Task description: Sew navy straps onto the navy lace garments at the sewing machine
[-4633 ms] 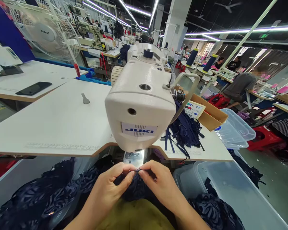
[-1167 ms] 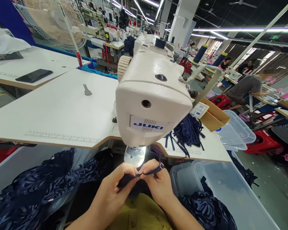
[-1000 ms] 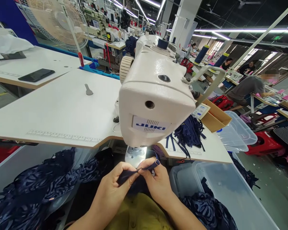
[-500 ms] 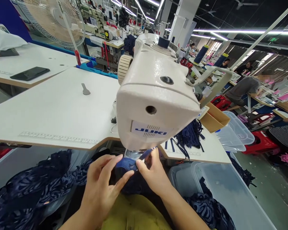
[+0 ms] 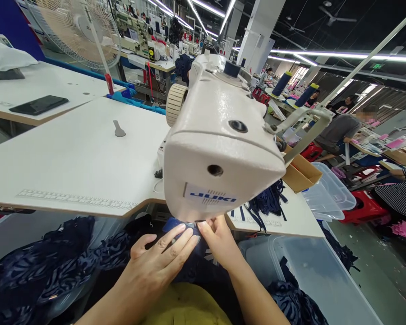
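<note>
A white JUKI sewing machine [image 5: 219, 149] fills the middle of the view. Under its head lies a navy fabric piece [image 5: 176, 224]. My left hand [image 5: 159, 262] rests flat on this piece with fingers stretched toward the needle area. My right hand [image 5: 218, 239] presses and pinches the same piece right beneath the machine's head; its fingertips and the needle are hidden by the head. A dark patterned navy garment [image 5: 47, 271] spills off to the left of my lap.
The white table [image 5: 71, 162] carries a pile of navy straps [image 5: 269, 201], a cardboard box [image 5: 301, 171] and a phone [image 5: 39, 104]. Clear plastic bins [image 5: 325, 280] stand at right, a fan [image 5: 77, 27] at back left. Other people work at far right.
Both hands have moved forward from my lap to under the machine head, carrying the navy piece and strap there. My left hand has flattened onto the fabric.
</note>
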A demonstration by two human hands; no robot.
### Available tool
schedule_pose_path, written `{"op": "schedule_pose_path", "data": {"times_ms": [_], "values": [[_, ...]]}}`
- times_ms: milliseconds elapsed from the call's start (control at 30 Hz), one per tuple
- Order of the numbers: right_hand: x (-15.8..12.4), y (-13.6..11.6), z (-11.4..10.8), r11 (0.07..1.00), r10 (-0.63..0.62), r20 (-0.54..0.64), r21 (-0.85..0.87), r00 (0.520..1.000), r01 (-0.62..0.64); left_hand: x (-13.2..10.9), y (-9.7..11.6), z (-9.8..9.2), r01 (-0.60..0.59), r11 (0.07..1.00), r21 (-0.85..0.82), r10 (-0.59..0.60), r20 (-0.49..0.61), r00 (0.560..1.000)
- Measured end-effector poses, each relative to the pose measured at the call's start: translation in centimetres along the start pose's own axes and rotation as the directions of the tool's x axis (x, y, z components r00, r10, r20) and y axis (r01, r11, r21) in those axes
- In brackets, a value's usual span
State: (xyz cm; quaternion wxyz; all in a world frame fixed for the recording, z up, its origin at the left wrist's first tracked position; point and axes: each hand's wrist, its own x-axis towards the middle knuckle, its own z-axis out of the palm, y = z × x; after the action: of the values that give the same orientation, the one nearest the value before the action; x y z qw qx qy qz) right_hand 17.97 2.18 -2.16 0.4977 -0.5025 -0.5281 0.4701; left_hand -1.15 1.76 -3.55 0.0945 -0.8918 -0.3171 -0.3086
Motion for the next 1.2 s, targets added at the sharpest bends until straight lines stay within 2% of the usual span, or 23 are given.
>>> {"op": "schedule_pose_path", "data": {"times_ms": [133,300,500,633,733,933,1100,1200], "values": [[0.2,-0.1,-0.7,0.987,-0.045,0.023,-0.155,0.999,0.048,0.8,0.9,-0.2,0.017,0.999,0.041,-0.016,-0.035,0.999],[1.0,-0.4,-0.9,0.980,-0.076,-0.015,-0.186,0.997,0.071,1.1,1.1,-0.4,0.058,0.998,-0.036,-0.060,-0.051,0.997],[2.7,-0.6,-0.1,0.957,-0.100,-0.065,-0.278,0.993,0.079,1.5,0.4,-1.2,-0.041,0.998,0.047,0.040,0.009,0.999],[3.5,-0.6,0.0,0.936,-0.163,-0.091,-0.330,0.982,0.125,1.9,1.0,-1.3,0.059,0.995,0.079,-0.058,-0.018,0.998],[3.8,-0.5,0.0,0.937,-0.178,-0.050,-0.314,0.983,0.154,2.0,1.6,-1.1,0.134,0.988,0.080,-0.132,-0.028,0.991],[4.0,-0.8,-0.1,0.937,-0.205,-0.011,-0.291,0.979,0.193,2.4,1.8,-1.2,0.097,0.987,0.127,-0.093,-0.039,0.995],[4.0,-0.7,-0.1,0.933,-0.200,0.002,-0.304,0.980,0.191,2.4,2.4,-0.7,0.211,0.977,0.036,-0.205,-0.135,0.969],[4.1,-0.7,0.0,0.933,-0.192,-0.022,-0.314,0.981,0.176,2.3,2.7,-0.1,0.239,0.971,0.007,-0.235,-0.147,0.961]]}}
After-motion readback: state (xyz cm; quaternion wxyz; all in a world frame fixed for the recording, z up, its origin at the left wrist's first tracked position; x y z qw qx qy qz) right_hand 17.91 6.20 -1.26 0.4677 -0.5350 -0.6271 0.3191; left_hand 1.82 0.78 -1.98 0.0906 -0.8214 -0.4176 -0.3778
